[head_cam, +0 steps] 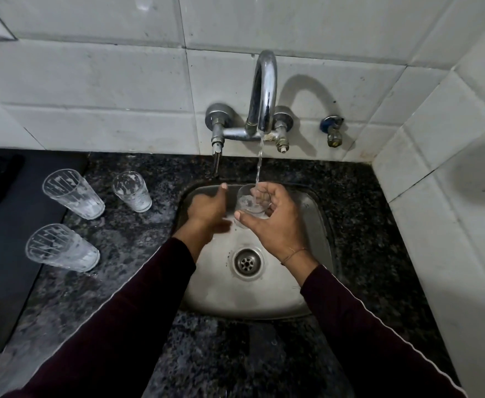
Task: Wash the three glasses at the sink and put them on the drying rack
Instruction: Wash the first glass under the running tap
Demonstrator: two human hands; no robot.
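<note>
Person, seen from above, 2 arms in view.

Left sleeve [138, 305]: long, dark maroon knit, ending at the wrist; a thin pale line of stitching or piping runs along its lower outer edge.

Right sleeve [359, 326]: same dark maroon fabric, also wrist-length, with a wavy pale trim line along its outer seam.

Left hand [208, 209]: bare, nothing worn that shows.

Right hand [270, 222]: bare; 1 thin thread-like bracelet [293, 254], gold-toned, circles the wrist just above the cuff.
</note>
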